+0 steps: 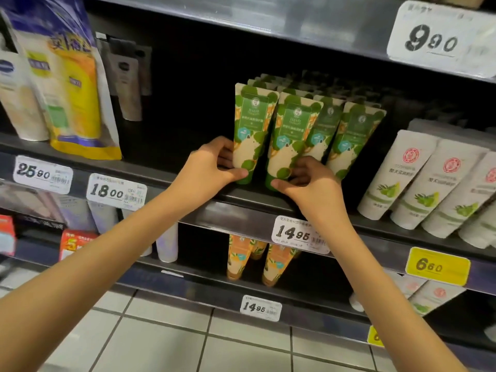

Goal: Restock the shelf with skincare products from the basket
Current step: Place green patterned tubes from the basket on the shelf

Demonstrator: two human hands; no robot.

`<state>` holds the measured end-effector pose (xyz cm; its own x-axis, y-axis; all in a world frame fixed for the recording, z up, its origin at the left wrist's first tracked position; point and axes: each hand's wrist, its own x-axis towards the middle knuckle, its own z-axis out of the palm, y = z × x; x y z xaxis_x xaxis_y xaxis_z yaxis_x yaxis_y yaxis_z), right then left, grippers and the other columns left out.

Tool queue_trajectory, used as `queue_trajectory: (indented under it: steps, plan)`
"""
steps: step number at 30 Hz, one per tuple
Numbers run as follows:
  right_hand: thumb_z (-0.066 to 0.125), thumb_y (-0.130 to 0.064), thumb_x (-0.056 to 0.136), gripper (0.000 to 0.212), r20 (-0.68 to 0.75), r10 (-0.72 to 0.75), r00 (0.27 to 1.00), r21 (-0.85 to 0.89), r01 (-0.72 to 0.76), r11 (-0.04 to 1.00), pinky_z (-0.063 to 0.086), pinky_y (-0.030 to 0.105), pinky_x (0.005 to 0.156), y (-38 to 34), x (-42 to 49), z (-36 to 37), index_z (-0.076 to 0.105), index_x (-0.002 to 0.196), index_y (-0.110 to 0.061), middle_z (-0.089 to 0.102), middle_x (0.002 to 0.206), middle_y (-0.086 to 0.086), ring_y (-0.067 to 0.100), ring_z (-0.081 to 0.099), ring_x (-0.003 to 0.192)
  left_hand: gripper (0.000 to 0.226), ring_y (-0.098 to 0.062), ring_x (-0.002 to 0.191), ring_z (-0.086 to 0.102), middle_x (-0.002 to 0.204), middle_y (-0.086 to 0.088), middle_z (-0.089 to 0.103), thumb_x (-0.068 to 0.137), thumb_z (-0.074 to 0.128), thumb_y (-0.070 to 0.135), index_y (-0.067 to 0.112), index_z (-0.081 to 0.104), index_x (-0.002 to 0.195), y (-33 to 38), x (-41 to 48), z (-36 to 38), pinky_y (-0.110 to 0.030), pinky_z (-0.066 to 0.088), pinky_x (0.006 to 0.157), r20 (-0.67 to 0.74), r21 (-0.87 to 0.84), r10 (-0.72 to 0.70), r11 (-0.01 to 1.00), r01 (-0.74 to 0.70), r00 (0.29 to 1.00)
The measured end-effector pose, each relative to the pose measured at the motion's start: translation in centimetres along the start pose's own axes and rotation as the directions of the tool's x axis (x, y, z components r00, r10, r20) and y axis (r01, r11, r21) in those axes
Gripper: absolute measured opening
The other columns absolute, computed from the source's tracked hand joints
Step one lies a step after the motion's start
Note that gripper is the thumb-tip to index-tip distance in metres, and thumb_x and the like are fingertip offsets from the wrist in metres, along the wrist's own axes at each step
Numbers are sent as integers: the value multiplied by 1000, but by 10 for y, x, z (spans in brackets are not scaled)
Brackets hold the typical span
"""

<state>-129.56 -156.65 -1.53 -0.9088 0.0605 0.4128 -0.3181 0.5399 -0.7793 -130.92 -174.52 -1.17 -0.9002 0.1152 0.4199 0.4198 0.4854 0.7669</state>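
Middle shelf [228, 214] of a shop rack. Rows of green tubes [351, 135] stand cap-down at its centre, and white tubes [418, 183] lean just beside them on the right. The left hand [212, 167] grips the lower end of the front-left tube [251, 124], its fingers [225, 160] curled behind and the thumb across the front. The right hand [308, 181] grips the neighbouring tube [291, 135] in the same manner. Both held tubes stand at the shelf's front edge, side by side. A price tag [295, 234] reading 14.95 is fixed to the rail below the right wrist.
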Motion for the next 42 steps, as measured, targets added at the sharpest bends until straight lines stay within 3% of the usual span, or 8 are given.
queue_trajectory:
  steps: [12, 21, 26, 28, 30, 32, 36, 42]
  plan:
    - [77, -17, 72, 36, -68, 39, 997, -12, -40, 999, 47, 16, 64, -1, 3, 8, 60, 102, -8, 59, 86, 0, 11, 55, 75, 43, -11, 92, 55, 101, -4, 56, 79, 69, 11, 4, 51, 117, -2, 6, 5, 4, 39, 68, -11, 3, -14, 1000, 14, 1000]
    - [76, -17, 74, 36, -107, -10, 994, -82, 1, 997, 40, 1, 56, -2, -1, 11, 60, 104, -5, 56, 79, -3, -1, 49, 64, 45, -12, 98, 57, 111, -10, 60, 79, 68, 11, 5, 50, 120, -2, 7, 5, -5, 44, 75, 6, 0, -10, 1000, 10, 1000]
    - [71, -27, 79, 45, -133, -18, 991, -190, -8, 982, 46, 18, 73, -13, -19, 3, 55, 116, -7, 60, 103, 4, 14, 58, 86, 51, -10, 115, 54, 126, -2, 57, 83, 65, 18, 10, 46, 130, 6, -22, -12, -17, 42, 95, -7, -6, -80, 997, 80, 997]
    - [64, -27, 84, 32, -208, -130, 969, -140, 103, 985, 48, 20, 80, -25, -42, 4, 56, 111, -12, 59, 103, 1, 12, 58, 92, 42, -3, 114, 55, 124, 4, 59, 85, 61, 17, 16, 51, 126, 6, -58, -35, -16, 44, 96, -54, -66, -91, 994, 87, 994]
    - [58, -23, 89, 17, -127, -222, 967, 0, 224, 975, 46, 13, 77, -43, -66, 17, 59, 105, -17, 60, 97, -4, 5, 57, 90, 31, 2, 110, 58, 116, 13, 65, 87, 60, 17, 26, 59, 116, 4, -106, -65, -12, 46, 93, -81, -124, -117, 987, 107, 990]
    - [54, -23, 91, 14, 139, -242, 960, 142, 223, 964, 44, 8, 76, -64, -87, 42, 60, 103, -21, 61, 97, -9, -1, 57, 92, 27, 3, 106, 60, 110, 16, 68, 83, 62, 21, 33, 62, 108, 2, -157, -97, -10, 45, 90, -117, -140, -178, 977, 161, 977]
    - [54, -26, 89, 14, 577, -280, 767, 332, 92, 939, 44, 7, 80, -103, -123, 101, 61, 100, -22, 65, 96, -13, -4, 59, 92, 23, 6, 100, 62, 105, 20, 69, 78, 62, 27, 30, 64, 101, 0, -255, -156, -3, 43, 86, -291, -75, -355, 934, 349, 888]
    - [54, -42, 73, 27, 892, -392, 225, 422, -102, 901, 50, 34, 92, -157, -189, 187, 62, 93, -27, 68, 98, 1, 17, 64, 97, 22, -2, 92, 62, 106, -2, 68, 88, 54, 3, 12, 62, 107, -23, -387, -222, -7, 45, 87, -566, -28, -595, 705, 708, 570]
